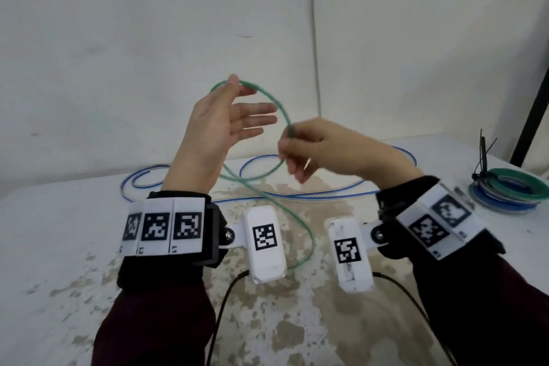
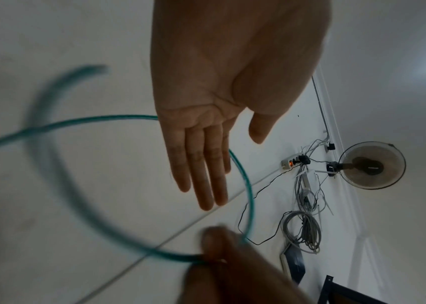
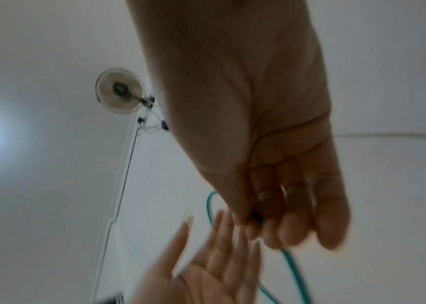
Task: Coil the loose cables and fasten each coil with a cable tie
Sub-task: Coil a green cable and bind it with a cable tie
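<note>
A thin green cable (image 1: 274, 101) forms one loop in the air above the table. My left hand (image 1: 246, 110) is raised with straight, spread fingers, and the top of the loop lies over its upper fingertip. In the left wrist view the green cable (image 2: 249, 191) passes behind the flat fingers (image 2: 206, 164). My right hand (image 1: 289, 142) pinches the loop's right side between thumb and fingers; the right wrist view shows that pinch (image 3: 256, 218) blurred. The green tail (image 1: 309, 235) trails down onto the table towards me. A loose blue cable (image 1: 326, 194) lies in long loops beyond my wrists.
Several finished green and blue coils (image 1: 508, 190) are stacked at the table's right edge, with black cable ties (image 1: 482, 157) sticking up beside them. The worn white table (image 1: 59, 246) ends at a white wall. A black post (image 1: 531, 113) stands at far right.
</note>
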`<action>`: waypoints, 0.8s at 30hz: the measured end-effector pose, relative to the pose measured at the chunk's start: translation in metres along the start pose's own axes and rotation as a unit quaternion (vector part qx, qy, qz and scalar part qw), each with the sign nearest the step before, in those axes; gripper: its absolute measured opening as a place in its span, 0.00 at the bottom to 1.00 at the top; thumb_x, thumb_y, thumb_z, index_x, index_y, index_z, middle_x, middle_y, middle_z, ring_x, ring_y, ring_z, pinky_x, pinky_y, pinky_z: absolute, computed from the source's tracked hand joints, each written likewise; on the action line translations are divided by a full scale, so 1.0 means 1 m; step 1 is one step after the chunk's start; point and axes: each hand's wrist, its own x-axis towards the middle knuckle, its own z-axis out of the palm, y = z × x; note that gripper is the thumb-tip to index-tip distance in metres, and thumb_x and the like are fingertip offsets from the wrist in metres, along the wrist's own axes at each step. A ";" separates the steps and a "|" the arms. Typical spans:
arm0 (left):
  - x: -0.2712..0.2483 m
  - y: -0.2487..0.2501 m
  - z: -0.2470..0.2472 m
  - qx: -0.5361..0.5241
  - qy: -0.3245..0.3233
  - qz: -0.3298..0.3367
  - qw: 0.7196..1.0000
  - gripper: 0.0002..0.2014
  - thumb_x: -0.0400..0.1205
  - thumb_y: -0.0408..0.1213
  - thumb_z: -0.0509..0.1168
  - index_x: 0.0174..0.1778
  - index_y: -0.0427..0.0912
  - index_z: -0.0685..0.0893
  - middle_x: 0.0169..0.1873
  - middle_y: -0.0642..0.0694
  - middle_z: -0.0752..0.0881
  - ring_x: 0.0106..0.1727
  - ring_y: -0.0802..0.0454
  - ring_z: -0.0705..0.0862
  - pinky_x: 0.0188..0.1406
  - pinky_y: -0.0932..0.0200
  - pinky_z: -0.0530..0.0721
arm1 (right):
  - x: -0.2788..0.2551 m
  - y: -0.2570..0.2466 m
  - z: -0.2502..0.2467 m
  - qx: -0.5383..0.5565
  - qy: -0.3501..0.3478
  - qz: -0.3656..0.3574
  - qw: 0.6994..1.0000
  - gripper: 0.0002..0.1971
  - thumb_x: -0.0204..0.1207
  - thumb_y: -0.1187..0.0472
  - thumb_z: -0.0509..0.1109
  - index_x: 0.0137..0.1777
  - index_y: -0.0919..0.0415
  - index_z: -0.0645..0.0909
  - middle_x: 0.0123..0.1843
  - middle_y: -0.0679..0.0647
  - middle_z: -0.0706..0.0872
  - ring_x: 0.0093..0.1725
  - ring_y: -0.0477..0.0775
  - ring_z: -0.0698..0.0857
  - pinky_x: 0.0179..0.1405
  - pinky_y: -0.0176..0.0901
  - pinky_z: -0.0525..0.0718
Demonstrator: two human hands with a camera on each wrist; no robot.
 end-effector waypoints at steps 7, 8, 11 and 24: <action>-0.008 -0.007 0.003 0.220 -0.159 -0.037 0.962 0.13 0.84 0.39 0.61 0.54 0.34 0.85 0.44 0.37 0.90 0.44 0.46 0.89 0.56 0.64 0.82 | -0.011 0.002 -0.037 0.167 0.145 -0.043 0.974 0.14 0.87 0.61 0.56 0.41 0.61 0.76 0.28 0.52 0.77 0.26 0.49 0.75 0.33 0.39 0.82; -0.009 -0.007 0.002 0.242 -0.166 -0.014 0.956 0.09 0.84 0.36 0.63 0.53 0.35 0.85 0.41 0.39 0.90 0.40 0.50 0.89 0.55 0.63 0.81 | -0.011 0.003 -0.038 0.176 0.156 -0.034 0.971 0.14 0.86 0.61 0.56 0.41 0.61 0.77 0.27 0.52 0.77 0.26 0.49 0.75 0.32 0.38 0.82; -0.008 -0.008 0.002 0.278 -0.174 0.012 0.944 0.06 0.83 0.29 0.62 0.51 0.36 0.84 0.35 0.43 0.89 0.33 0.53 0.87 0.51 0.58 0.80 | -0.008 0.003 -0.034 0.185 0.173 -0.021 0.967 0.12 0.86 0.59 0.58 0.42 0.61 0.77 0.26 0.51 0.77 0.24 0.48 0.75 0.31 0.37 0.82; -0.002 -0.013 0.025 0.182 0.046 0.124 0.974 0.07 0.74 0.38 0.75 0.33 0.39 0.88 0.31 0.39 0.89 0.32 0.51 0.82 0.36 0.52 0.82 | -0.011 -0.007 -0.017 0.085 0.110 -0.059 0.989 0.10 0.73 0.65 0.75 0.53 0.60 0.82 0.47 0.57 0.88 0.44 0.50 0.88 0.47 0.44 0.89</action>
